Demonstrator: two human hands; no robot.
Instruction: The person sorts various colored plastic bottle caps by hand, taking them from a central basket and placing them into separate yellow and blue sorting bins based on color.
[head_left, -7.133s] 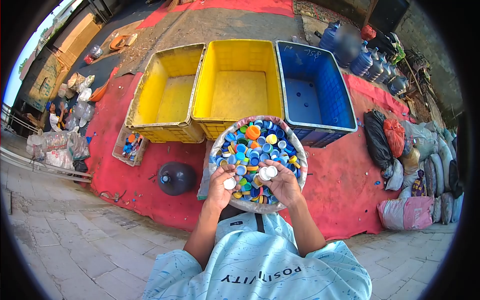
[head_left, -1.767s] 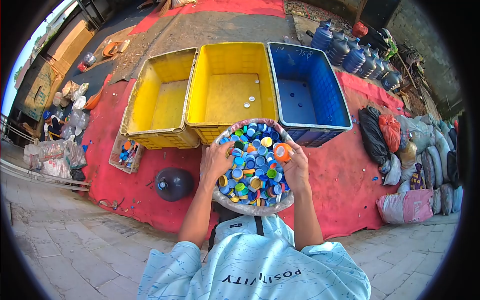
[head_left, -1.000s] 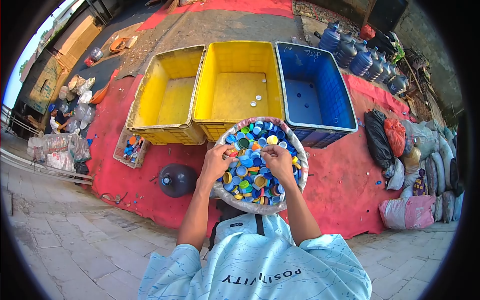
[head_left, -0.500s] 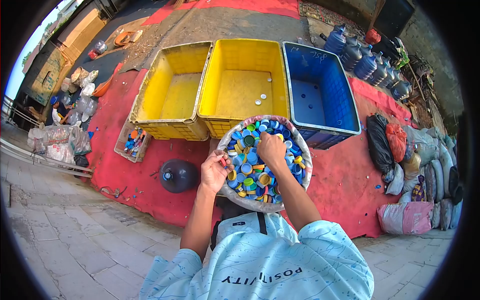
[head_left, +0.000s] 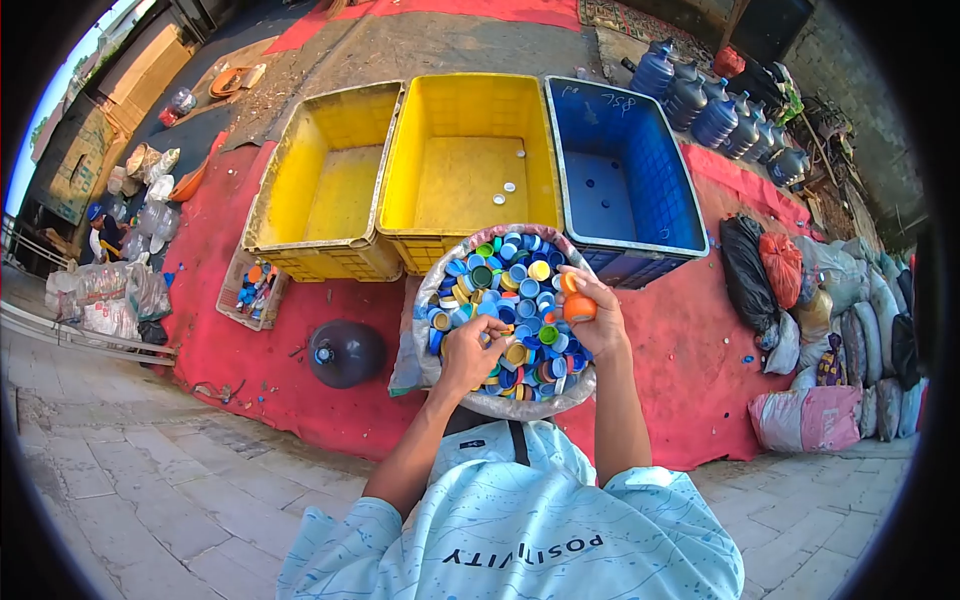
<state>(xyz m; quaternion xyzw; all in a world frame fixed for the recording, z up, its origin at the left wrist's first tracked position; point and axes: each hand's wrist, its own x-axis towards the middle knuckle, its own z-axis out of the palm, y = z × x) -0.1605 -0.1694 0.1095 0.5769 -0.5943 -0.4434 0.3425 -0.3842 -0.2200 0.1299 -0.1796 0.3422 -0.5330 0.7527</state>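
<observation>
A round sack point(head_left: 436, 300) with a rolled rim sits in front of me, full of plastic bottle caps point(head_left: 520, 290) in blue, yellow, green and other colours. At its right rim, my right hand point(head_left: 606, 325) grips orange bottle caps point(head_left: 579, 308), with the palm turned inward. My left hand point(head_left: 470, 354) reaches over the left part of the heap, its thumb and forefinger pinched on a small orange-yellow cap, partly hidden by the fingers.
Beyond the sack stand a left yellow crate point(head_left: 262, 225), a middle yellow crate point(head_left: 400, 225) holding a few white caps, and a blue crate point(head_left: 690, 215) holding dark caps. A small basket point(head_left: 228, 295), a dark water jug point(head_left: 347, 354) and stuffed sacks point(head_left: 805, 420) lie around.
My right hand has left the heap's middle for the right rim and now holds orange caps. My left hand has moved from the left rim in over the caps.
</observation>
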